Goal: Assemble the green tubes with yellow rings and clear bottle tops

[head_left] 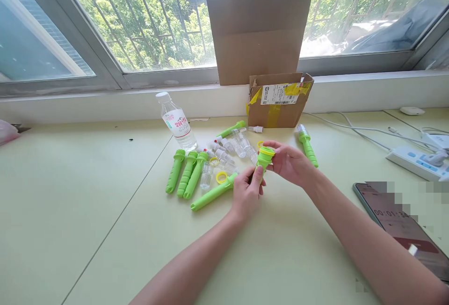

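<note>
My left hand (246, 189) is closed around a green plastic flashlight-like handle (264, 161), its wide threaded end tilted up. A yellow ring (268, 151) sits around that end, and my right hand (288, 162) pinches at its right side with thumb and fingers. Beside my left hand lies another green handle (210, 198), near a loose yellow ring (221, 177). Several more green handles (189, 174) rest to the left. Clear plastic tubes (206, 175) and white-ended clear pieces (224, 156) lie in a pile behind my hands.
A water bottle (178, 125) stands behind the pile. At the back is an opened cardboard box (278, 108). One green piece with a clear top (307, 148) lies to the right. Farther right are a power strip (417, 162) with cables and a phone (396, 223).
</note>
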Available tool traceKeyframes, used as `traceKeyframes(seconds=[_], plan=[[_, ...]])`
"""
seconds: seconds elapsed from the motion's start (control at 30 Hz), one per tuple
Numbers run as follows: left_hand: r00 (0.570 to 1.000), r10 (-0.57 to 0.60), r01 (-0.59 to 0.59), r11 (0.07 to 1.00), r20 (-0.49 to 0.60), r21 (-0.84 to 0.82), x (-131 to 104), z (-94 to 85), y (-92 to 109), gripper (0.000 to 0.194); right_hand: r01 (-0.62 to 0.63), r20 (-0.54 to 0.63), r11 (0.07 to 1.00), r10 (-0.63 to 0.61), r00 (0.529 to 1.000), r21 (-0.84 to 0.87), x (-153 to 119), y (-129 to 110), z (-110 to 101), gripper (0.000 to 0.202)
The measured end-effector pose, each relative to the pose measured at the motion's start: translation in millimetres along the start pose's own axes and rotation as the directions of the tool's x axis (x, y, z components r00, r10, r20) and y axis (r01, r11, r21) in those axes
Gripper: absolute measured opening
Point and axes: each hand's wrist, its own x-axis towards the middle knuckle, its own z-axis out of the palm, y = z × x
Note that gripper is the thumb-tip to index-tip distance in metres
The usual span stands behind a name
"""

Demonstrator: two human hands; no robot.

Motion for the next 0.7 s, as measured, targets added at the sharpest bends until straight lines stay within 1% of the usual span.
traceKeyframes(seconds=[0.3, 0.47, 0.7], plan=[[1.0, -0.026, 0.027, 0.999, 0.016, -0.02, -0.1, 0.0, 1.9, 0.046, -0.005, 0.057, 1.0, 0.004, 0.998, 0.006, -1.9, 1.8, 6.6, 0.026], [0.999, -0.033, 0.034, 0.999, 0.031, -0.026, -0.4, -0.1, 2.7, 0.043, -0.008, 0.04, 1.0, 0.007, 0.999, 0.017, -1.7, 2.1, 6.1, 0.026], [0.998, -0.038, 0.04, 0.998, 0.049, -0.039, -0.6, -1.0, 3.1, 0.044, -0.014, 0.05, 0.999, 0.011, 0.999, 0.047, -1.4, 3.6, 4.3, 0.026]])
